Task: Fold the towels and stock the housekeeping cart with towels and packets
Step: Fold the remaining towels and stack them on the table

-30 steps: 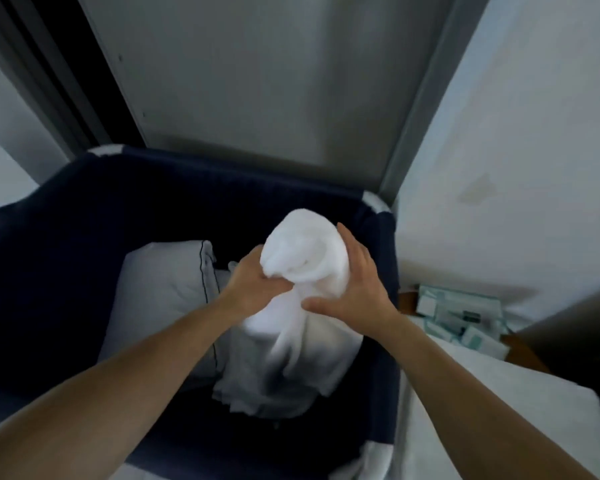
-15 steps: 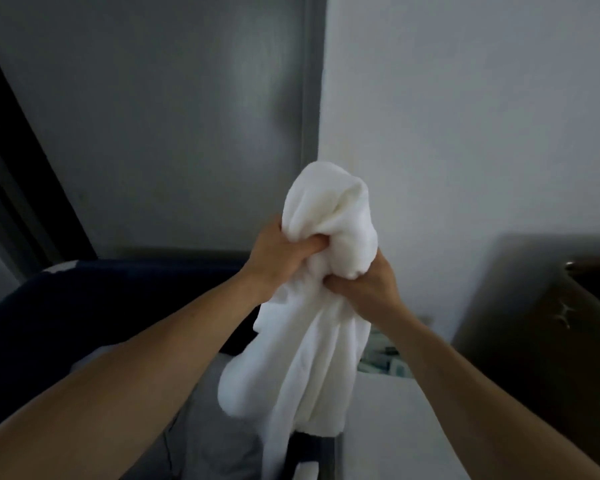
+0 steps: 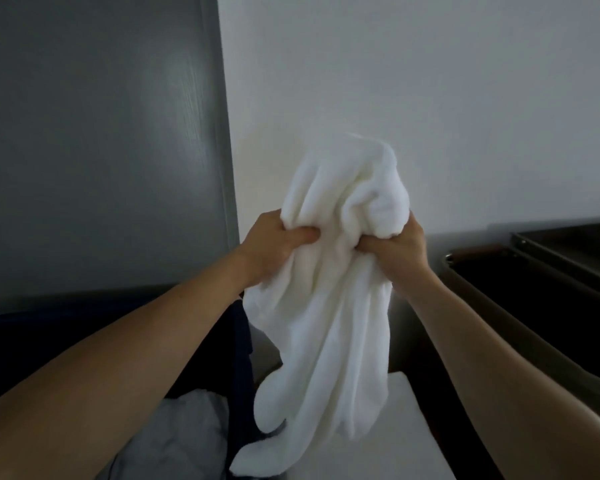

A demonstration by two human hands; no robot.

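Note:
A crumpled white towel (image 3: 329, 306) hangs in the air in front of the wall, bunched at the top and trailing down. My left hand (image 3: 274, 247) grips its upper left part with curled fingers. My right hand (image 3: 395, 249) grips its upper right part, a handspan away. The towel's lower end dangles over the edge of the dark blue fabric bin (image 3: 241, 344) and the white surface (image 3: 409, 441) at the bottom. No packets are in view.
The dark blue bin at the lower left holds grey linen (image 3: 174, 441). A dark tray-like cart top (image 3: 534, 299) with a raised rim stands at the right. A grey door (image 3: 101, 140) and a white wall (image 3: 430, 81) fill the back.
Both hands lifted the towel out of the blue bin and carried it up and to the right. My hands have spread slightly apart along its top, and the view swung toward the cart.

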